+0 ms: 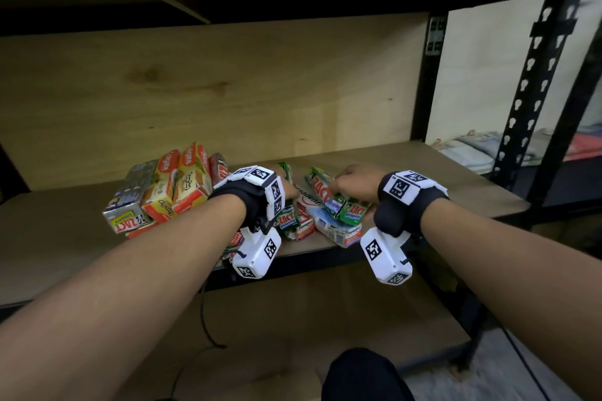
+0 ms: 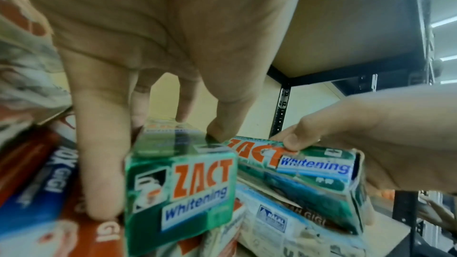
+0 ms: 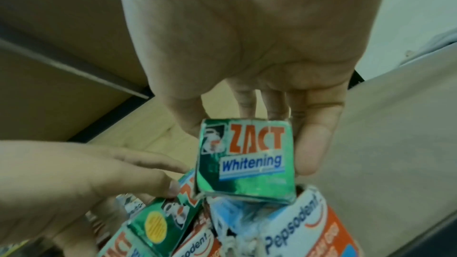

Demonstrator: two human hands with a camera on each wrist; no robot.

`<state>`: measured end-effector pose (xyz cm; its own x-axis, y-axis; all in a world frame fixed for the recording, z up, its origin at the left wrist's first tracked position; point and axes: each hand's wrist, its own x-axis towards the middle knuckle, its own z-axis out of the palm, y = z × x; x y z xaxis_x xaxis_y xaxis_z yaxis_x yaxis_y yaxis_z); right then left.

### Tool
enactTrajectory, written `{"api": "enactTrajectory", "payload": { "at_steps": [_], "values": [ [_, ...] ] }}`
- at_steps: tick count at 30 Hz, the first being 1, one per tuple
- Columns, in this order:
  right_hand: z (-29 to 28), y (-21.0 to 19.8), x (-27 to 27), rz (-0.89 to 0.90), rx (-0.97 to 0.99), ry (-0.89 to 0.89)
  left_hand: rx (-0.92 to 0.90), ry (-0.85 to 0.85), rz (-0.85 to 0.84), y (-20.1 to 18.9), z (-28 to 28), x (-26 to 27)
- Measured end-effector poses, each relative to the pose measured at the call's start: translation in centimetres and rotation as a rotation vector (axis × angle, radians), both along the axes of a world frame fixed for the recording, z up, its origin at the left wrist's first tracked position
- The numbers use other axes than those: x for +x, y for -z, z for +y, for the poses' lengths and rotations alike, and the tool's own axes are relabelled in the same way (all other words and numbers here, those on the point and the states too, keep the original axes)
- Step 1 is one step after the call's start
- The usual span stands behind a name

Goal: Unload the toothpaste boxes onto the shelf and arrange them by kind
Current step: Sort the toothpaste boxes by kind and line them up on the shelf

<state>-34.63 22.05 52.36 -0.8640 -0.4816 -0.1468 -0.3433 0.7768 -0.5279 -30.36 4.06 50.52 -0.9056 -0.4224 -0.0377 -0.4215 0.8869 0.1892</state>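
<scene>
Mixed toothpaste boxes lie heaped on the wooden shelf (image 1: 423, 166). My left hand (image 1: 288, 189) grips one green Zact Whitening box (image 2: 180, 189) end-on, thumb on one side and fingers on the other. Just to its right, my right hand (image 1: 342, 185) holds a second green Zact Whitening box (image 3: 247, 157) in the same way, lifted slightly over white-and-orange Pepsodent boxes (image 3: 304, 228). Both green boxes almost touch. A stack of red-and-yellow Colgate boxes (image 1: 182, 179) and a silver Zact box (image 1: 130, 202) stands to the left.
A plywood back panel (image 1: 228, 85) closes the shelf behind. The black steel upright (image 1: 426, 81) stands at the right rear, and another shelf board hangs close overhead. Bare shelf board stretches right of the pile. Folded cloth (image 1: 472, 146) lies beyond the frame.
</scene>
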Motion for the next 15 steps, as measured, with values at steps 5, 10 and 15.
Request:
{"api": "enactTrajectory", "payload": {
  "at_steps": [5,10,15],
  "values": [
    [2.5,-0.6,-0.9,0.035,-0.023,0.04,0.027,0.014,-0.03,-1.7,1.1,-0.6],
    [5.3,-1.0,-2.3,0.108,0.077,0.071,0.143,0.005,0.082,-2.7,3.9,-2.3],
    [8.1,-0.3,-3.6,0.147,0.159,0.122,0.285,0.069,0.096,-1.6,7.9,-4.7]
  ]
}}
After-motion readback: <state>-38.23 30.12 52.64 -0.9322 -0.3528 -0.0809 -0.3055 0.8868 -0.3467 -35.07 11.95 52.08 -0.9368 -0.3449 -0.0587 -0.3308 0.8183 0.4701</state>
